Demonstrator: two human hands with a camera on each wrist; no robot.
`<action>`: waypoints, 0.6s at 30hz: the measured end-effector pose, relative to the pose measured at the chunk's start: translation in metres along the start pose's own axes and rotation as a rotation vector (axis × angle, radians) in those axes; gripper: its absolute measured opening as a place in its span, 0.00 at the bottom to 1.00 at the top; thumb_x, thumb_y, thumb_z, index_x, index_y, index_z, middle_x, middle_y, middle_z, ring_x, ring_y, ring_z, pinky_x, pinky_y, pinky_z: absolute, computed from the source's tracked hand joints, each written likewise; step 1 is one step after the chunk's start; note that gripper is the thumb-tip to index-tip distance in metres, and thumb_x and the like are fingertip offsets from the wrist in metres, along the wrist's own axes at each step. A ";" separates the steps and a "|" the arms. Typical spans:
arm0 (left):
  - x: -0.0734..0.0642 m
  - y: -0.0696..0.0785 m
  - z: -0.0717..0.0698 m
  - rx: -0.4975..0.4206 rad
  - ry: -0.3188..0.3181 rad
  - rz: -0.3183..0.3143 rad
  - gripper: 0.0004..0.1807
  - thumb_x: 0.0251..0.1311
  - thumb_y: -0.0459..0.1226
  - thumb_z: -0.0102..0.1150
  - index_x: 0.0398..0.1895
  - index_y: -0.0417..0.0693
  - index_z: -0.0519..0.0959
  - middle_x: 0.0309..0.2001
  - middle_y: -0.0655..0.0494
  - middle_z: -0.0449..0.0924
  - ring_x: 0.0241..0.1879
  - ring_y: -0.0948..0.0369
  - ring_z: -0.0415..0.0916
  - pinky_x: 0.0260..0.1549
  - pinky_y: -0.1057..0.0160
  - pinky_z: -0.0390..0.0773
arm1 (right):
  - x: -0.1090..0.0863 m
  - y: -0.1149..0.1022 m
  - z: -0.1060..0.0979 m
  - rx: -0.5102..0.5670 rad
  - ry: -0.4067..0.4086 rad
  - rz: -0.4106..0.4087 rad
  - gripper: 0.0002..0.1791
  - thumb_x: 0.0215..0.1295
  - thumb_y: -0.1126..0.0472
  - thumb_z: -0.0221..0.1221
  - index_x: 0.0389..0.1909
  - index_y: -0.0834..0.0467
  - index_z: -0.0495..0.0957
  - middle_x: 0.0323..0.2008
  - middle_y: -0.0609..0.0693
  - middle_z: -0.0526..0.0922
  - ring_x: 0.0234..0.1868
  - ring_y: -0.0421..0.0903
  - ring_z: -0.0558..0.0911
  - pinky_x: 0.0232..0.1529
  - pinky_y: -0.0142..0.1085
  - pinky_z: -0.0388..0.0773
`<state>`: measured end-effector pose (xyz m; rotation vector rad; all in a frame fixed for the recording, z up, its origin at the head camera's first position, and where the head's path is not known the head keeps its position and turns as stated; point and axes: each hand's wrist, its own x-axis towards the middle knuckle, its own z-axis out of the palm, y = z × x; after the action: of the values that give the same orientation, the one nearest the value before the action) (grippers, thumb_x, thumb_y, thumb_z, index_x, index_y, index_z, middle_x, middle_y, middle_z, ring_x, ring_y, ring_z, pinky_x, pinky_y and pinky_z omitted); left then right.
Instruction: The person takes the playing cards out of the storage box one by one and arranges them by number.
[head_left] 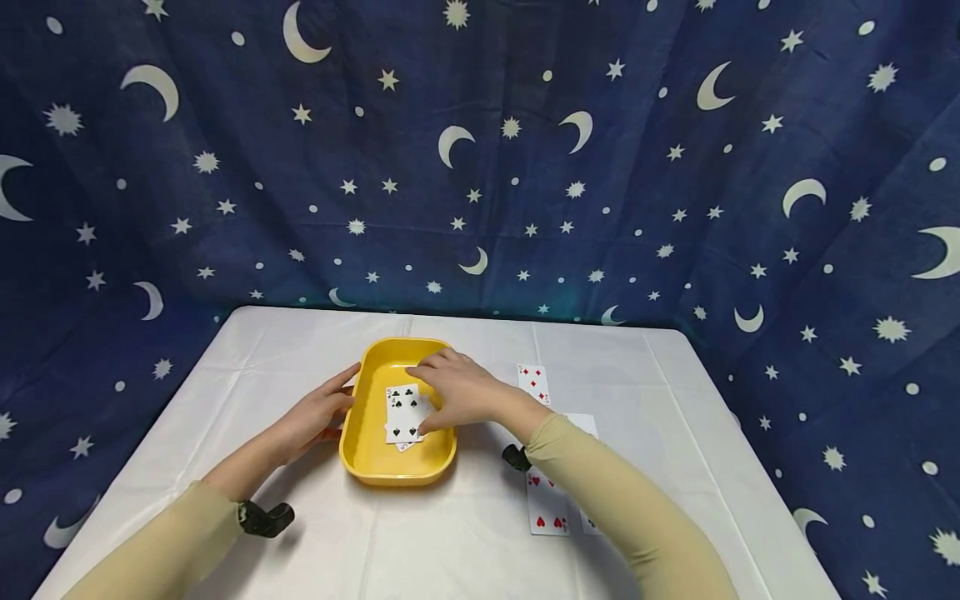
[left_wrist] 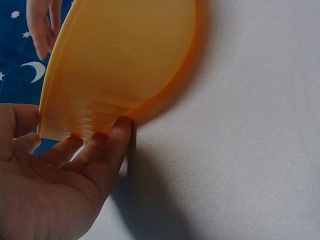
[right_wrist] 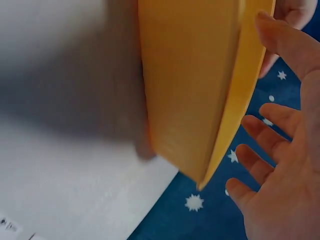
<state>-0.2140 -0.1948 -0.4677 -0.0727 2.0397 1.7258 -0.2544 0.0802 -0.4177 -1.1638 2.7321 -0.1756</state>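
Note:
A yellow tray [head_left: 367, 467] stands on the table with a small pile of playing cards [head_left: 403, 417] in it, a spades card face up on top. My left hand [head_left: 315, 421] touches the tray's left side; in the left wrist view its fingertips [left_wrist: 120, 129] rest against the outer wall and one finger reaches the rim. My right hand [head_left: 468, 390] hovers over the tray's right side with fingers spread and nothing held. The right wrist view shows its fingers [right_wrist: 257, 162] apart from the tray wall, the thumb near the rim.
Right of the tray lie a diamonds card [head_left: 533, 382], a hearts card [head_left: 547, 504] and other cards [head_left: 583, 423], partly hidden by the right sleeve. A white cloth [head_left: 442, 542] covers the table. Behind hangs a dark blue curtain [head_left: 420, 250] with moons and stars.

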 end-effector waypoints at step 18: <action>0.001 -0.002 0.000 -0.001 0.000 0.013 0.38 0.75 0.37 0.42 0.85 0.62 0.43 0.79 0.38 0.51 0.65 0.44 0.71 0.53 0.50 0.82 | 0.029 -0.011 0.022 -0.123 -0.161 0.058 0.55 0.45 0.25 0.70 0.74 0.44 0.69 0.63 0.44 0.73 0.61 0.46 0.65 0.66 0.42 0.61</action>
<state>-0.2144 -0.1947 -0.4705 -0.0602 2.0439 1.7341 -0.2621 0.0507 -0.4400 -1.0750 2.6624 0.0906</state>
